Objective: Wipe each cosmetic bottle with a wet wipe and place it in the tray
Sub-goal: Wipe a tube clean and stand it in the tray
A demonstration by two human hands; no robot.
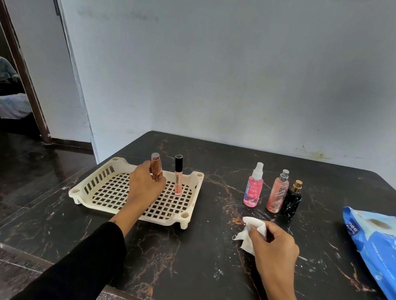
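Right hand (276,251) pinches wet wipe (250,232); left hand (145,188) grips rose-gold tube (156,167), standing it in tray (137,187). Next: release, fetch pink spray bottle (253,186).

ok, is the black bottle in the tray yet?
No, the black bottle stands on the table beside two pink spray bottles, well right of the tray.

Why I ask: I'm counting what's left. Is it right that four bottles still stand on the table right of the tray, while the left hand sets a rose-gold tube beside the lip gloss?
Not quite: the head view shows three bottles there, not four: a pink spray bottle, a peach one and a black one. The rest holds: the left hand holds the rose-gold tube beside the lip gloss in the tray.
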